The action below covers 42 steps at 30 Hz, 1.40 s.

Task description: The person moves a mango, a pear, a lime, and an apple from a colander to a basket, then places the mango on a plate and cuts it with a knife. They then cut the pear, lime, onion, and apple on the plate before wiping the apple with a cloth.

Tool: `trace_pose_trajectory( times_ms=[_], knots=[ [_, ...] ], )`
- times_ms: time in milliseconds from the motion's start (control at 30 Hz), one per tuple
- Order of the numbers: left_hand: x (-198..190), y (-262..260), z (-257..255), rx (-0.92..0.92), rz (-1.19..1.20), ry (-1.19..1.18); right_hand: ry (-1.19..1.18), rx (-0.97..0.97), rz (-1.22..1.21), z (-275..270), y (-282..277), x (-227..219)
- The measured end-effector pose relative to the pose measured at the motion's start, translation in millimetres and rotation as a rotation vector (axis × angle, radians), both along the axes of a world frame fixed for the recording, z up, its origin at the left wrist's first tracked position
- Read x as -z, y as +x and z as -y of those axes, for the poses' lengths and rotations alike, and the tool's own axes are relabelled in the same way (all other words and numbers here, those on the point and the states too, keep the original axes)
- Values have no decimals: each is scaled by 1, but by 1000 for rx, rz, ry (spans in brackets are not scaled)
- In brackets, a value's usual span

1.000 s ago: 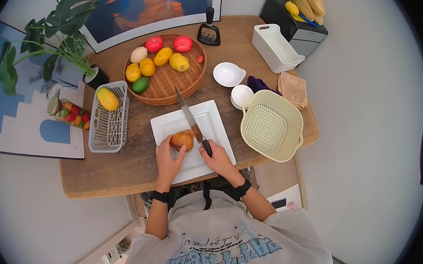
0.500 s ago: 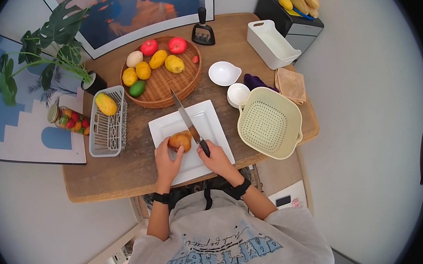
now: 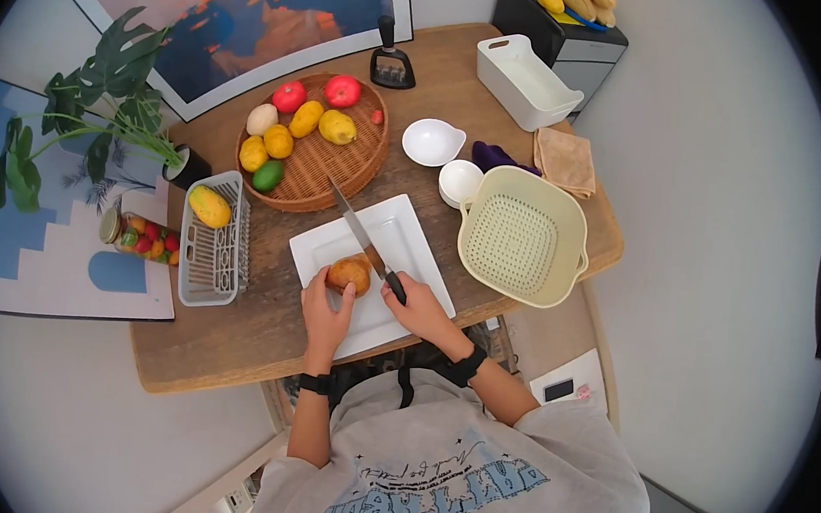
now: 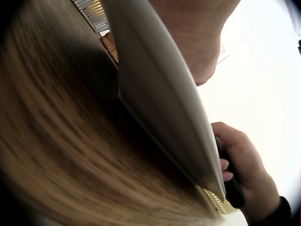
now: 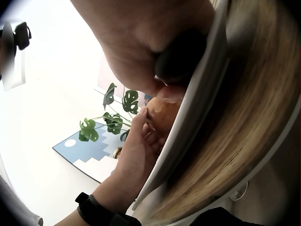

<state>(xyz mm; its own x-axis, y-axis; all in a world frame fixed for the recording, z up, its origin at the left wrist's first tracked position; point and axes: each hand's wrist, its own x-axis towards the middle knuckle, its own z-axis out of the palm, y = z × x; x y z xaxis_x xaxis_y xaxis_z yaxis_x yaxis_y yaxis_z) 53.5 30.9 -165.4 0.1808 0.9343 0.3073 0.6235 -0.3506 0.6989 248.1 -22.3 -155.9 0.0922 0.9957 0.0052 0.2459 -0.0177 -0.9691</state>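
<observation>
A round golden-brown bread roll [image 3: 348, 272] sits on the white square plate [image 3: 412, 257] near the table's front edge. My left hand [image 3: 325, 319] grips the roll from its left and near side, thumb in front and fingers behind. My right hand [image 3: 418, 307] holds the black handle of a long knife [image 3: 359, 229]. The blade slants away to the left, along the roll's right side, with its tip toward the wicker basket. In the right wrist view the black knife handle [image 5: 181, 56] and the left fingers around the roll show. The left wrist view is mostly filled by the plate's underside.
Beyond the plate stands a wicker basket [image 3: 360, 161] of fruit. A grey plastic basket [image 3: 208, 284] with a yellow fruit is at left. To the right are a cream colander [image 3: 517, 246], white bowls [image 3: 433, 143], a folded cloth [image 3: 566, 161] and a white bin [image 3: 530, 83].
The head view has shifted and turned slightly. Both hands, the knife and the bread roll keep nearly the same places relative to the plate.
</observation>
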Motion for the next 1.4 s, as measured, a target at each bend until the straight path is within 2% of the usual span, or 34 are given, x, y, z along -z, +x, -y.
trace_pose_trajectory(
  times_ms=[433, 667, 867, 1167, 1400],
  knots=[
    [0, 0, 0, -16, -2, -78, 63, 19, -9, 1, -2, 6],
    [-5, 1, 1, 3, 11, -20, 73, 41, 10, 0, -4, 9],
    [-3, 0, -1, 16, 11, 26, -61, 16, 67, -1, -2, 5],
    [-6, -1, -1, 40, 20, 30, 5, 51, 80, -1, -5, -1],
    [-5, -2, -2, 52, 31, 50, -53, 39, 101, -1, -4, -3]
  ],
)
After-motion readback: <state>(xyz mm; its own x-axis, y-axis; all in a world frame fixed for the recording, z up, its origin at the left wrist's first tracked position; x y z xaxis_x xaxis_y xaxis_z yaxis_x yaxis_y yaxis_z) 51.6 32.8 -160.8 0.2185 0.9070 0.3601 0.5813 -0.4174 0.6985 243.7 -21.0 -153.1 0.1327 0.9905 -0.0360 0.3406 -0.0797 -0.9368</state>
